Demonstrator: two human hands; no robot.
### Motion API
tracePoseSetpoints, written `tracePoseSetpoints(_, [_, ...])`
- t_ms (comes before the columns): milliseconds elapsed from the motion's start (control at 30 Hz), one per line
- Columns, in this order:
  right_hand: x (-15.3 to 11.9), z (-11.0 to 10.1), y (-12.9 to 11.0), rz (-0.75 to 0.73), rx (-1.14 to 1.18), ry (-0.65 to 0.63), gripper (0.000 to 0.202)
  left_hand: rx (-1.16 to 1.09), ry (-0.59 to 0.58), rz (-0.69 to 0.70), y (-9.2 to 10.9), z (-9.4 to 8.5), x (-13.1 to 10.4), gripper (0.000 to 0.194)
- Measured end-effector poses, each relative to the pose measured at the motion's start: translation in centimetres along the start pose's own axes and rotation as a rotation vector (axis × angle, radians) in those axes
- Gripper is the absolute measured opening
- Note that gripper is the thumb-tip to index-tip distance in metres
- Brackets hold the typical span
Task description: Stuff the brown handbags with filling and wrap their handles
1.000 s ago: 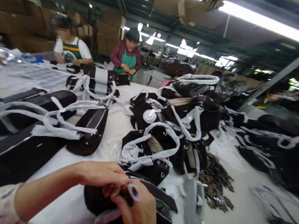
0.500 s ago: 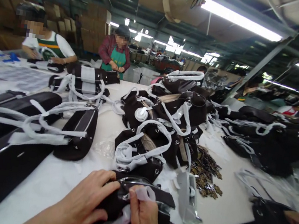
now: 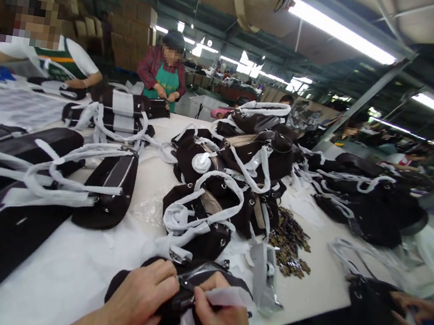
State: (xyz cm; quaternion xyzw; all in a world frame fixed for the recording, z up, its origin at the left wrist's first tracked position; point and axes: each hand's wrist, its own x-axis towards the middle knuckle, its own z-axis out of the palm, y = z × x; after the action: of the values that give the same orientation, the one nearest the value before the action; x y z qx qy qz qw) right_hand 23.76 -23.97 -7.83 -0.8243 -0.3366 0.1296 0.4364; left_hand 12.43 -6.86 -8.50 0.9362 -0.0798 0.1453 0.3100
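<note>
A dark handbag (image 3: 175, 308) with a shiny metal trim lies at the table's near edge, directly under both hands. My left hand (image 3: 142, 295) is closed over its left side, fingers curled on the dark fabric beside a small strap end with a metal stud. On the right side, my right hand (image 3: 222, 318) pinches at the bag close to that strap, with a white wrapping strip (image 3: 231, 296) between thumb and fingers. The exact spot under the right fingertips is hidden. More pale wrapping hangs below, between the hands.
Wrapped dark handbags (image 3: 196, 230) are piled just beyond. Others (image 3: 105, 186) lie left. Bronze-coloured metal pieces (image 3: 290, 244) form a heap beside a small grey box (image 3: 261, 272). A co-worker's hands (image 3: 418, 317) work at lower right; two people (image 3: 167, 76) stand across the table.
My right fingers have moved in beside the left ones at the strap, and the white strip now points right. The view has shifted slightly. The co-worker at far left has stretched an arm out.
</note>
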Motion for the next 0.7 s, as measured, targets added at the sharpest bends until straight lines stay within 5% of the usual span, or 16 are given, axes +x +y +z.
tracePoseSetpoints(500, [-1.4, -2.9, 4.3, 0.265, 0.189, 0.098, 0.034, 0.071, 0.034, 0.094, 0.9, -0.9, 0.0, 0.019])
tracePoseSetpoints(700, [-1.0, -3.6, 2.9, 0.375, 0.424, -0.056, 0.038, 0.075, 0.104, 0.025, 0.4, -0.7, 0.2, 0.023])
